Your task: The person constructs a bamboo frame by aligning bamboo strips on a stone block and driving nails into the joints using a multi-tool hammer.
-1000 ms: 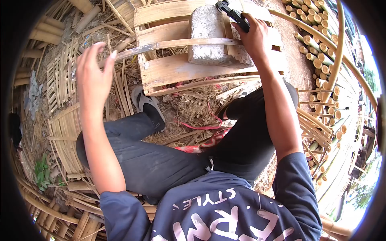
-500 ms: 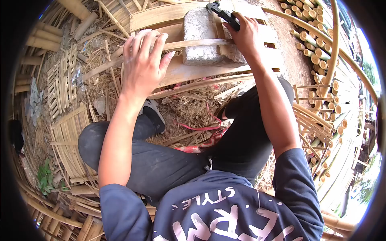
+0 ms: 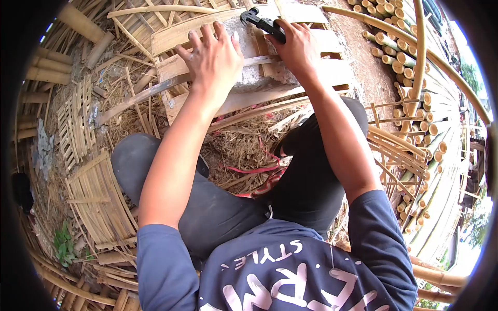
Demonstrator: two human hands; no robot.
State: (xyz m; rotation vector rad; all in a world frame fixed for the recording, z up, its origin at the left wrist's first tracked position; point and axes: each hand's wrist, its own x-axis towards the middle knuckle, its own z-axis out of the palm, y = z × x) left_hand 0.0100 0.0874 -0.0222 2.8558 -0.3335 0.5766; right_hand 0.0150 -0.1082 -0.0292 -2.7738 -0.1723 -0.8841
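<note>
Lying flat across the gray block [image 3: 254, 78], the thin bamboo strip [image 3: 155, 90] runs left to right — the left hand [image 3: 212, 59] presses on it with fingers spread wide, and the right hand [image 3: 293, 46], just beside, grips a black tool [image 3: 262, 23].

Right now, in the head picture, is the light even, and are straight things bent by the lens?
Head view: a fisheye lens curves the long bamboo pole near the right edge and leaves black corners; daylight is soft on the left hand and right hand; the sky at the far right is washed out; the centre looks sharp.
</note>
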